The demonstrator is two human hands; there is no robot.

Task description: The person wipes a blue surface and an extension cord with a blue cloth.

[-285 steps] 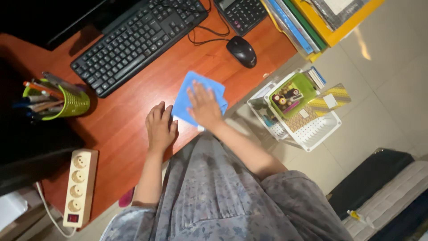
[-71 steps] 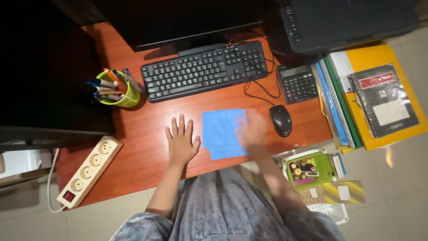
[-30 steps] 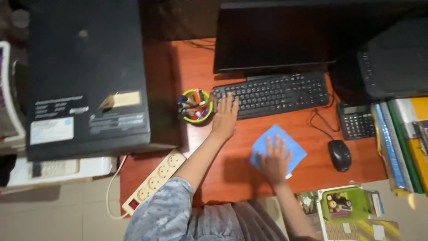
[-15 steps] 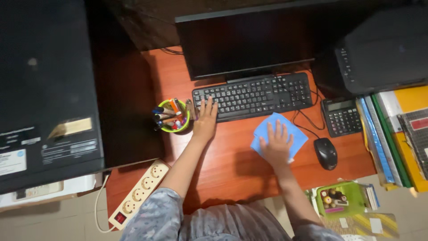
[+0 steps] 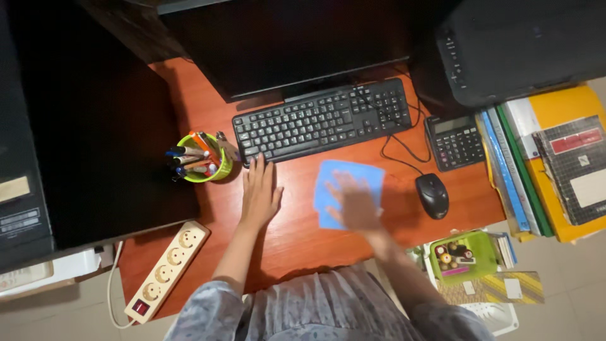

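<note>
The left hand (image 5: 259,194) lies flat on the table (image 5: 297,237), palm down, fingers straight and close together, their tips touching the front edge of the keyboard (image 5: 323,120); it grips nothing. Its forearm runs straight back toward the body. The right hand (image 5: 356,203) is blurred, spread open and pressed palm down on the blue cloth (image 5: 349,188), holding nothing in a fist. The cloth is a thin, soft, roughly square sheet lying flat on the table, just in front of the keyboard and between the left hand and the mouse (image 5: 432,195). The table is smooth reddish-brown wood. The keyboard is black plastic, long and flat; the mouse is black, rounded and glossy. Left of the keyboard stands a round green cup of pens (image 5: 201,159). A cream power strip (image 5: 166,271) overhangs the near left edge
</note>
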